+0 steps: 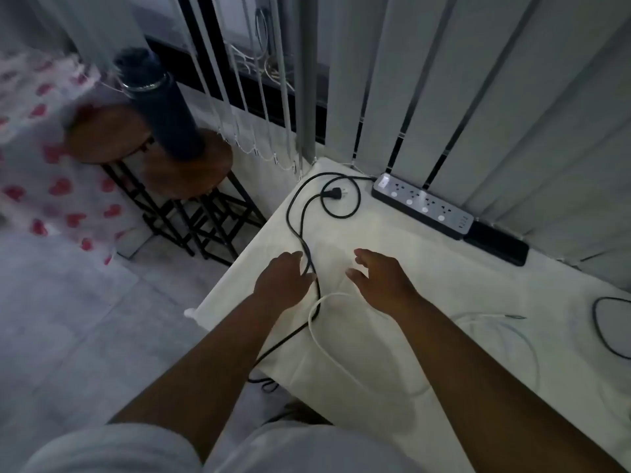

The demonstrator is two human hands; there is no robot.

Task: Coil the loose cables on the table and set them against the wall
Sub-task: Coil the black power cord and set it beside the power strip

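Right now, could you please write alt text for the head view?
Two bare hands, left hand and right hand, reach open over a white-clothed table; the left touches a loose black power cable leading to a grey power strip by the blinds, with a thin white cable beside it.

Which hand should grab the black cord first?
Probably the left hand. Its fingertips are right beside the black cord, maybe touching it. The right hand hovers open, farther from it.

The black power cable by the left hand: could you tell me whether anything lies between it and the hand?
Nothing visible does. The left hand is open, its fingertips right at the black power cable on the white tablecloth.
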